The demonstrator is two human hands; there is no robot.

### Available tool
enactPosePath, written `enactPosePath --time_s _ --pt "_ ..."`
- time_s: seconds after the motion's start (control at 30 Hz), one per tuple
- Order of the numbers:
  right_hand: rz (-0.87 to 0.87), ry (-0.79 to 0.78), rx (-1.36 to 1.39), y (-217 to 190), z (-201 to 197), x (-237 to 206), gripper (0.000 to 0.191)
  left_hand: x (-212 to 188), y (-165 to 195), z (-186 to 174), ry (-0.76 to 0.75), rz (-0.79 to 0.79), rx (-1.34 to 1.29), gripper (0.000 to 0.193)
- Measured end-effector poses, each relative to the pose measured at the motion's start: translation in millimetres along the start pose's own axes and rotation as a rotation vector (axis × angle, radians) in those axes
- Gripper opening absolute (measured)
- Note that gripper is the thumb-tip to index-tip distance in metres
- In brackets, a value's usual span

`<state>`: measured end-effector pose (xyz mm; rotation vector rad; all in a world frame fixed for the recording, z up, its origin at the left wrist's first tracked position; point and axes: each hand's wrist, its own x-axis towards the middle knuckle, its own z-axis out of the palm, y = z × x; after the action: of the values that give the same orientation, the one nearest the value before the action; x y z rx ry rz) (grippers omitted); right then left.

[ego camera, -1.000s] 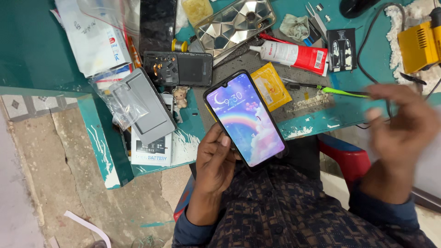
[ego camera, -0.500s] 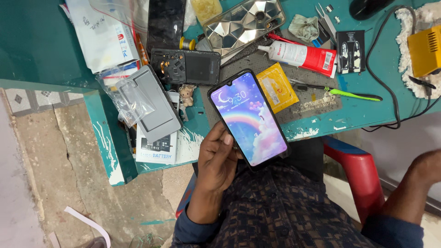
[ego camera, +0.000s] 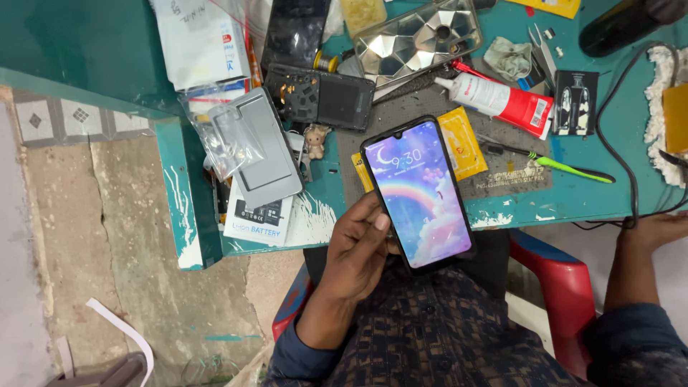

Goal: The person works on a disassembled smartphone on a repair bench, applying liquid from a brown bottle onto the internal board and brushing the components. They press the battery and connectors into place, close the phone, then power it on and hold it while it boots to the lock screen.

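My left hand (ego camera: 358,251) grips the smartphone (ego camera: 418,193) from below, fingers curled around its left edge and back, lit screen facing up. The phone sits over the near edge of the teal workbench (ego camera: 616,193), just above my lap. My right hand (ego camera: 663,228) rests at the far right, near a black cable (ego camera: 634,186); whether its fingers are spread or curled cannot be determined. A red-and-white tube (ego camera: 498,100) lies farther back.

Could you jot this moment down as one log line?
left hand: holds lit phone | right hand: empty, at table edge | glue tube: on table
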<state>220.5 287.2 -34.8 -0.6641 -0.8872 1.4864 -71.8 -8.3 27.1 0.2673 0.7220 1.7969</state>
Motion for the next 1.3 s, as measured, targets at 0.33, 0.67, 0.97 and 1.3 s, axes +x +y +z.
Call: enactPosePath --time_s 0.33,0.67,0.97,1.3 --pt "-0.052 0.123 -0.621 27 23 10 0.062 -2 -1 0 0.024 0.004 0.017 0.043" --pt "-0.002 0.162 -0.673 35 28 14 0.060 -2 -2 -1 0.024 0.025 -0.018 0.044" --pt "0.020 0.169 -0.686 37 34 15 0.059 -4 -3 -6 0.009 0.045 -0.017 0.045" --pt "0.033 0.175 -0.695 36 45 15 0.057 -4 -3 -6 0.029 0.035 -0.007 0.045"
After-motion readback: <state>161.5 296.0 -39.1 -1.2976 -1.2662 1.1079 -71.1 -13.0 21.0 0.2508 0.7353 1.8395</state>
